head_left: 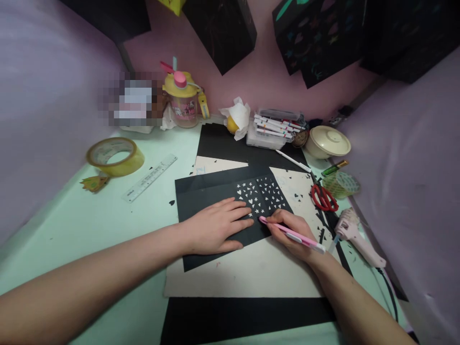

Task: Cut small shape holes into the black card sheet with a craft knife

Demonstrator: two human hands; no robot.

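Observation:
A sheet of black paper [201,194] lies at an angle on a pale board [244,280]. Stars, hearts and triangles cut through it show light on its right half. My left hand [219,227] rests flat on the sheet, fingers spread and pointing right, holding nothing. In my right hand [293,232] is a pink pen-shaped cutter [296,235], gripped near its front end. Its tip is at the paper just below the cut shapes, a little right of my left fingertips; whether the tip touches is too small to tell.
Left lie a tape roll [117,157] and ruler [151,178]. Behind stand a bottle [183,108], a pen box [268,139] and a lidded bowl [328,142]. Right are red scissors [324,198], a green tape roll [341,186], a corded glue gun [359,237] and black scraps.

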